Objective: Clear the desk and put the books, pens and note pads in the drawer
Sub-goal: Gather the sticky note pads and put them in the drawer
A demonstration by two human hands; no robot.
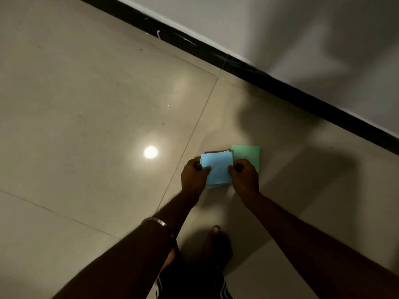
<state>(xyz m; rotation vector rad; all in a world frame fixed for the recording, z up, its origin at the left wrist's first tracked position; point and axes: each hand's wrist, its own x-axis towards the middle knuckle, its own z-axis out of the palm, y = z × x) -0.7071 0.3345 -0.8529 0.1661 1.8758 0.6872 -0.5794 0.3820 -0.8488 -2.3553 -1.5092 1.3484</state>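
Hands (220, 175) low over floor, pinching blue notes (217, 170) both sides.

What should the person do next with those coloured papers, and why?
Probably square the blue notes together with the green sheet into one stack. The left hand and right hand each pinch a side of the blue notes, while the green sheet juts out behind them, up and to the right. No desk or drawer is in view, only floor, so a loose stack could scatter when carried.
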